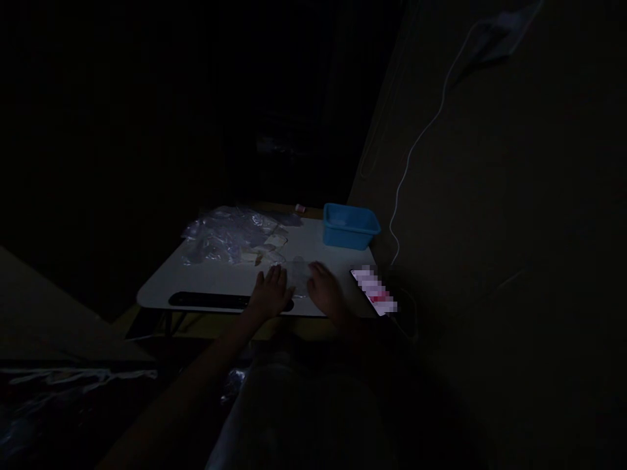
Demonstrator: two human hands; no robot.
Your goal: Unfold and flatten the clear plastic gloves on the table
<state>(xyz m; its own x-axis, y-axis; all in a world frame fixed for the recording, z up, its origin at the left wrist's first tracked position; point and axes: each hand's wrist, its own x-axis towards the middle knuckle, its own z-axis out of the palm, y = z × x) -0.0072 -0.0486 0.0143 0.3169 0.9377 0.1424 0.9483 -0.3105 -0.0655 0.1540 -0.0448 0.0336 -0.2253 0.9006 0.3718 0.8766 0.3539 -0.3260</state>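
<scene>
A small clear plastic bag (298,269) lies near the front of the white table, between my two hands. My left hand (270,292) rests palm down at its left side, fingers stretched out and lying flat. At the right edge of the bag is my right hand (324,287), its fingers curled inward and seemingly closed on that edge. Dim light hides the exact contact of the fingertips. Beyond my left hand spreads a heap of clear plastic bags (225,232), with a few pale pieces at its right side.
A blue plastic basket (349,235) stands at the back right of the white table (206,279). A lit phone (375,292) lies at the right edge, near a white cable (409,156) along the wall. A dark slot strip (208,299) runs along the front edge.
</scene>
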